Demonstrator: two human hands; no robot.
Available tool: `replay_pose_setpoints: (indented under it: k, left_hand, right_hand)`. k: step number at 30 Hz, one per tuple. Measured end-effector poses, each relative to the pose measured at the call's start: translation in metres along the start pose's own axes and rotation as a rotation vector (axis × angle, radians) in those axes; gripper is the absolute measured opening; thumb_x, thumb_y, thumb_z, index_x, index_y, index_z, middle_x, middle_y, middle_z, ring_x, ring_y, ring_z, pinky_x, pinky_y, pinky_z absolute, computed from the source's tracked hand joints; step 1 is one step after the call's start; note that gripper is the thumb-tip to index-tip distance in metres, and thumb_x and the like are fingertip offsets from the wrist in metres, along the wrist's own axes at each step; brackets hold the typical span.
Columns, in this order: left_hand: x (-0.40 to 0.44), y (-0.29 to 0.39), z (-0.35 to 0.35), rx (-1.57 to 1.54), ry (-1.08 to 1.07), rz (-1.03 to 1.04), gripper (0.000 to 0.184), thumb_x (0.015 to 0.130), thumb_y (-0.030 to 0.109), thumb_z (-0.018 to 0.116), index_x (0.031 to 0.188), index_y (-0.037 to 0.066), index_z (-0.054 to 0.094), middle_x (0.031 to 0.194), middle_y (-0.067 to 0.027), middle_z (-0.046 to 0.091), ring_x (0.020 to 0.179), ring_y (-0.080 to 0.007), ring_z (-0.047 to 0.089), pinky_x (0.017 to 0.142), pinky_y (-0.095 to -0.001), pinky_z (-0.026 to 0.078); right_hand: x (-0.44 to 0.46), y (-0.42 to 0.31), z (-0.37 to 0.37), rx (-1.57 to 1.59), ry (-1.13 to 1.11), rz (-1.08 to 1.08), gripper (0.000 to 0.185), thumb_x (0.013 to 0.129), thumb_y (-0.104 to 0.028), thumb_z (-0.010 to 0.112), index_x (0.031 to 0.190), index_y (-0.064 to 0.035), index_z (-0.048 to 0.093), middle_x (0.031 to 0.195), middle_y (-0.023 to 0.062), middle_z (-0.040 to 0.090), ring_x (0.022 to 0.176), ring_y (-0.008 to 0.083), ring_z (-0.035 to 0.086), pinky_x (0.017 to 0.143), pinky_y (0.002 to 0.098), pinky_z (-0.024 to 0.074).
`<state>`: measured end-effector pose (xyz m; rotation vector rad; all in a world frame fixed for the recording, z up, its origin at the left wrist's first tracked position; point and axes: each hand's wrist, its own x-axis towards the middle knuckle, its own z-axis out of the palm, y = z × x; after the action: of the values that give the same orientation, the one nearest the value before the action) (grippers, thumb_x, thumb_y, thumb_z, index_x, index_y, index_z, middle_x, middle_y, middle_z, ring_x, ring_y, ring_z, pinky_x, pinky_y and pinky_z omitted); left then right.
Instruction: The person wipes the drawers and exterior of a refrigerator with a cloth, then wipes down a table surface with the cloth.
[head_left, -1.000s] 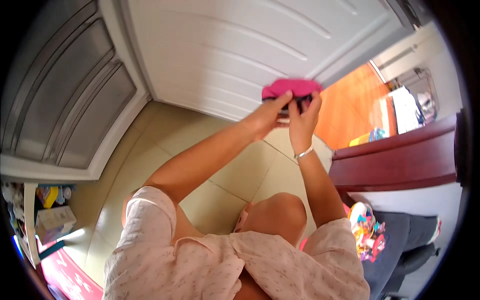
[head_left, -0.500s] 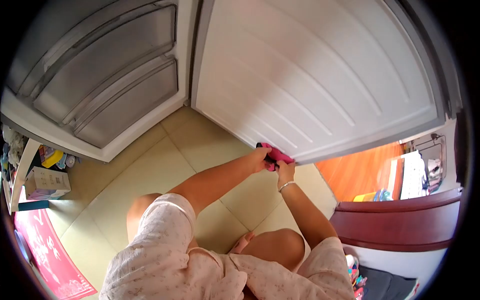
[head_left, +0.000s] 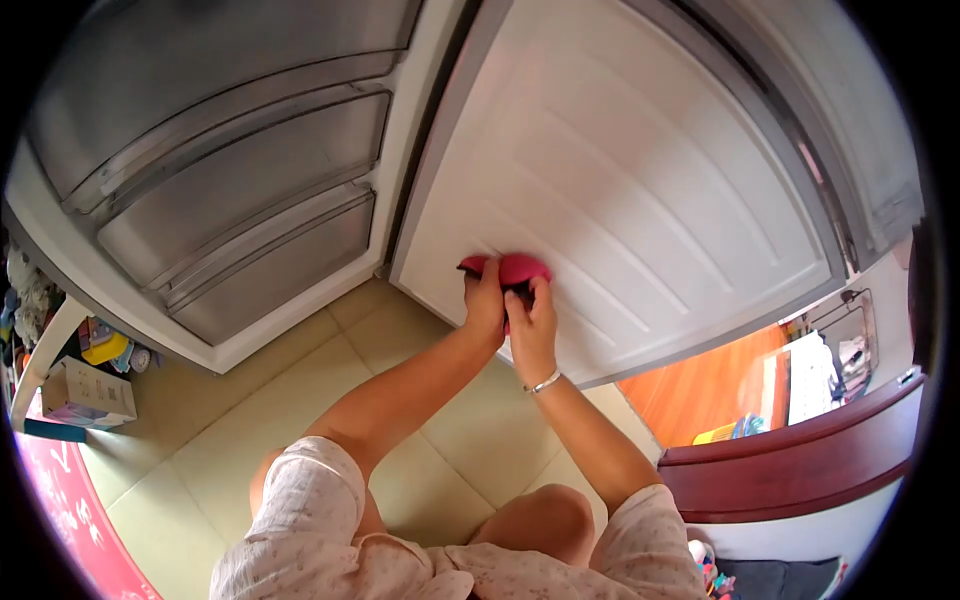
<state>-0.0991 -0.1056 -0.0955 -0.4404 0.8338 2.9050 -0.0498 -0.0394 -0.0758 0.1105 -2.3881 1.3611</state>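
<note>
My left hand (head_left: 484,305) grips the left side of a pink cloth (head_left: 524,268) with dark parts along its lower edge. From the right, my right hand (head_left: 532,325), with a bracelet at the wrist, holds the same cloth close beside the left. Both hands are in front of the lower part of a white ribbed door panel (head_left: 620,190), which stands open. The cloth appears to be against the panel. Fingers hide part of the cloth.
Left of the door is a cabinet with grey drawers (head_left: 250,190). A box (head_left: 88,392) and small items are at the far left. A dark red wooden piece (head_left: 790,465) lies at the right, near an orange floor (head_left: 710,390). Tiles (head_left: 300,420) are below.
Both hands and the pink cloth have moved left along the door panel and a little up. The camera view has shifted, showing more of the grey drawers.
</note>
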Motion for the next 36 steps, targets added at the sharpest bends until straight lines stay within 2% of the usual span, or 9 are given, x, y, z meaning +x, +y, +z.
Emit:
replay_pose_setpoints:
  k: [7,10,15,20,27,30,33,35,36]
  left_hand:
    - [-0.019,0.104,0.062,-0.046,-0.45,0.216,0.046,0.103,0.045,0.047,0.121,0.004,0.058,0.105,-0.006,0.062,0.094,-0.0158,0.059,0.087,-0.0333,0.048]
    - [-0.019,0.126,0.064,-0.067,-0.493,0.192,0.039,0.103,0.04,0.047,0.115,0.005,0.06,0.096,-0.0053,0.061,0.086,-0.0161,0.058,0.081,-0.0332,0.048]
    - [0.003,0.095,0.043,-0.21,-0.22,0.057,0.024,0.099,0.031,0.052,0.094,0.01,0.062,0.079,-0.0031,0.057,0.07,-0.0165,0.056,0.07,-0.0326,0.046]
    - [0.016,0.027,0.001,0.022,-0.025,-0.327,0.019,0.094,0.027,0.056,0.078,0.016,0.055,0.068,0.0011,0.054,0.061,-0.0136,0.053,0.063,-0.0308,0.045]
    - [0.042,-0.049,-0.099,0.089,0.207,-0.44,0.017,0.094,0.026,0.052,0.08,0.017,0.056,0.066,0.0034,0.055,0.056,-0.0116,0.053,0.053,-0.0283,0.044]
    - [0.064,-0.035,-0.129,0.068,0.204,-0.334,0.017,0.096,0.025,0.051,0.093,0.013,0.063,0.077,-0.0017,0.064,0.062,-0.0144,0.06,0.055,-0.0262,0.046]
    - [0.084,0.001,-0.126,0.247,0.39,0.069,0.04,0.099,0.014,0.051,0.135,-0.004,0.049,0.135,-0.02,0.056,0.12,-0.0309,0.057,0.098,-0.0384,0.046]
    - [0.097,0.013,-0.109,0.258,0.334,0.594,0.048,0.1,0.014,0.051,0.142,-0.007,0.04,0.143,-0.0236,0.047,0.131,-0.0341,0.045,0.111,-0.0409,0.033]
    - [0.1,0.024,-0.099,0.251,0.316,0.588,0.048,0.1,0.014,0.051,0.142,-0.007,0.04,0.143,-0.0236,0.047,0.131,-0.0341,0.045,0.111,-0.0409,0.033]
  right_hand:
    - [0.1,-0.113,-0.009,-0.407,0.307,-0.761,0.056,0.091,-0.017,0.065,0.136,0.0066,0.042,0.136,0.0328,0.044,0.127,0.0491,0.042,0.108,0.0515,0.0341]
    - [0.143,-0.185,-0.019,-0.547,0.378,-0.939,0.047,0.085,-0.019,0.068,0.124,0.0025,0.053,0.111,0.0248,0.053,0.101,0.045,0.05,0.09,0.0515,0.0408]
    - [0.174,-0.202,-0.001,-0.988,0.368,-1.137,0.048,0.084,-0.022,0.069,0.127,-0.0067,0.056,0.116,0.0162,0.056,0.113,0.0357,0.051,0.096,0.0459,0.041]
    - [0.153,-0.126,0.038,-1.242,-0.13,-1.124,0.051,0.089,-0.025,0.062,0.136,-0.008,0.053,0.133,0.0148,0.055,0.124,0.0307,0.05,0.109,0.0444,0.0353]
    - [0.096,0.026,0.106,-1.226,-0.739,-0.968,0.058,0.087,-0.017,0.059,0.143,-0.0135,0.048,0.146,0.0091,0.048,0.139,0.0268,0.04,0.117,0.0398,0.0289]
    - [0.091,0.049,0.118,-1.221,-0.855,-0.992,0.049,0.083,-0.019,0.062,0.131,-0.0129,0.059,0.143,0.0085,0.051,0.138,0.0255,0.041,0.117,0.0387,0.0293]
    - [0.1,0.027,0.113,-1.098,-0.79,-1.054,0.037,0.079,-0.022,0.063,0.115,-0.0116,0.068,0.135,0.0072,0.056,0.134,0.0232,0.045,0.115,0.0375,0.0307]
    - [0.106,0.001,0.109,-1.099,-0.592,-1.191,0.029,0.08,-0.024,0.062,0.104,-0.0115,0.072,0.126,0.0053,0.061,0.125,0.0205,0.05,0.111,0.0369,0.0329]
    - [0.113,-0.009,0.104,-1.12,-0.584,-1.183,0.029,0.08,-0.024,0.062,0.104,-0.0115,0.072,0.126,0.0053,0.061,0.125,0.0205,0.05,0.111,0.0369,0.0329]
